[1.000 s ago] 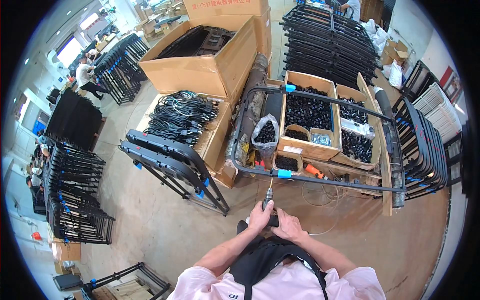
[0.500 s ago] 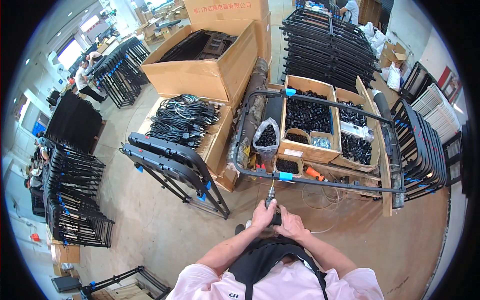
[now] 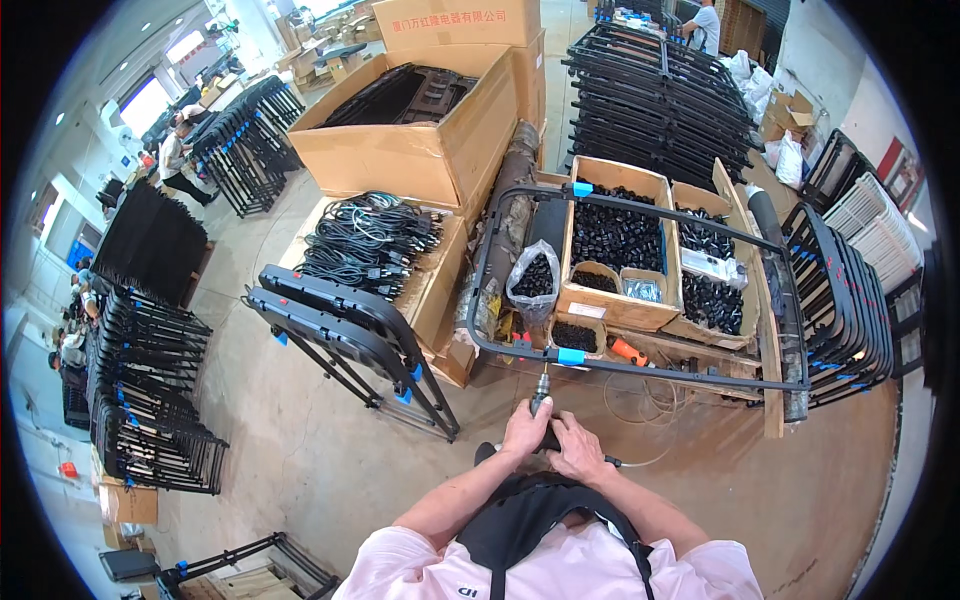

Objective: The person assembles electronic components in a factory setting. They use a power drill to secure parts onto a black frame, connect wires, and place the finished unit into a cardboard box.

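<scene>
Pink sleeves [image 3: 395, 572] mark the nearest zone; both bare forearms extend forward from them. Left hand [image 3: 524, 428]: fingers wrapped around the body of a power drill [image 3: 542, 388], just behind the chuck. Right hand [image 3: 576, 447]: closed around the rear of the same drill, fingertips hidden. A thin cord [image 3: 645, 463] trails off beside the right hand.

Caution: the bit could skid off the narrow rail if the drill tilts or pressure is uneven. The workpiece could also shift under load, since neither hand steadies it and no clamp is visible.

Relative location: the drill lies within the left grip, ahead and slightly left of the right hand, bit pointing away from the person. The black tubular frame [image 3: 668, 371] lies forward of both hands, apart from them. The bit reaches its near rail just left of a blue band [image 3: 571, 357]; tip contact cannot be confirmed.

Beyond the near rail stands a carton [image 3: 635, 318] of black parts; farther back, a stack of black frames [image 3: 660, 105].
</scene>
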The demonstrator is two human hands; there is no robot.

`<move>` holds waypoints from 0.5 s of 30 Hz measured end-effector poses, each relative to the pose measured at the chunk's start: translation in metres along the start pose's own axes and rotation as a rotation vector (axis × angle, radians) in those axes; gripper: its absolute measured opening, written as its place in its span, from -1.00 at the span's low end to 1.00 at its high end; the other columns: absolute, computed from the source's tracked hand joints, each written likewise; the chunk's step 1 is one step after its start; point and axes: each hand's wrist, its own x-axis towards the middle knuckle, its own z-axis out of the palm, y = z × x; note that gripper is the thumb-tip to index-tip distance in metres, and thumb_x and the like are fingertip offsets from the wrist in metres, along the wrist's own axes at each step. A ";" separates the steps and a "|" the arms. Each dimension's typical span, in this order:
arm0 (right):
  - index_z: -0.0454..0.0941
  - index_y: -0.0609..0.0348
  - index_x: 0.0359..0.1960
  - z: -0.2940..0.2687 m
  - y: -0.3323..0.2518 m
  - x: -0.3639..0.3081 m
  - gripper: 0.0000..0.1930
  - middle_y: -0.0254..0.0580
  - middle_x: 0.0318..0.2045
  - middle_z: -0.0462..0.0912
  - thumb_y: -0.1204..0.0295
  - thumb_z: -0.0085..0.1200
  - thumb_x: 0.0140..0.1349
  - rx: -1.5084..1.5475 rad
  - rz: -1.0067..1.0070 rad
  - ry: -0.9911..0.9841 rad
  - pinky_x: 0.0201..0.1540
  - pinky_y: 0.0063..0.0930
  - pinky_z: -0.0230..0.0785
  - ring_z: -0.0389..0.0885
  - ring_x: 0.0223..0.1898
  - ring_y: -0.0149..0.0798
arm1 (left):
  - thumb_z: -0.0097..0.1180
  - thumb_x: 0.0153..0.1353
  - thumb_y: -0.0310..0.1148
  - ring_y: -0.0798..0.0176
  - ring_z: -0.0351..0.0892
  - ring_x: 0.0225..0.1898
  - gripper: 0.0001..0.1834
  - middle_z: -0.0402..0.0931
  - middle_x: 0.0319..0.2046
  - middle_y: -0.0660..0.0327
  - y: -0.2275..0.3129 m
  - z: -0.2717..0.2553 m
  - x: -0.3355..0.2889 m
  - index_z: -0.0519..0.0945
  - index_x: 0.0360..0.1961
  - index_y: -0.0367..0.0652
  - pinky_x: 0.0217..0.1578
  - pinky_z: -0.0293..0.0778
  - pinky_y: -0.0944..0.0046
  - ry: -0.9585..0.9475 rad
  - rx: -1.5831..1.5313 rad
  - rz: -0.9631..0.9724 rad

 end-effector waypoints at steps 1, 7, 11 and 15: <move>0.47 0.31 0.19 0.001 0.001 -0.001 -0.38 0.15 0.22 0.48 0.29 0.33 0.10 0.001 0.002 0.002 0.19 0.07 0.53 0.59 0.20 0.25 | 0.06 0.47 0.27 -0.17 0.71 -0.06 -0.30 0.70 -0.17 -0.17 0.001 -0.001 -0.001 0.63 -0.06 -0.30 0.00 0.55 -0.09 -0.021 -0.007 -0.013; 0.46 0.27 0.23 0.007 0.004 -0.006 -0.35 0.10 0.24 0.48 0.28 0.34 0.10 0.000 0.002 -0.025 0.20 0.08 0.53 0.58 0.21 0.23 | 0.04 0.45 0.31 -0.29 0.71 0.04 -0.26 0.71 -0.11 -0.26 -0.005 -0.002 -0.005 0.65 -0.05 -0.33 0.08 0.54 -0.14 -0.070 -0.034 -0.043; 0.46 0.26 0.24 0.010 0.004 -0.009 -0.34 0.10 0.24 0.48 0.27 0.34 0.10 0.008 0.019 -0.038 0.21 0.08 0.52 0.58 0.22 0.23 | 0.04 0.45 0.31 -0.28 0.72 0.01 -0.26 0.71 -0.13 -0.24 -0.003 -0.002 -0.011 0.65 -0.06 -0.32 0.06 0.54 -0.13 -0.064 -0.035 -0.046; 0.46 0.26 0.24 0.010 0.001 -0.012 -0.34 0.09 0.25 0.48 0.27 0.33 0.10 0.016 0.015 -0.043 0.22 0.09 0.52 0.59 0.22 0.23 | 0.04 0.45 0.31 -0.27 0.72 0.00 -0.26 0.72 -0.15 -0.22 -0.004 -0.003 -0.016 0.65 -0.07 -0.31 0.04 0.55 -0.12 -0.043 -0.008 -0.060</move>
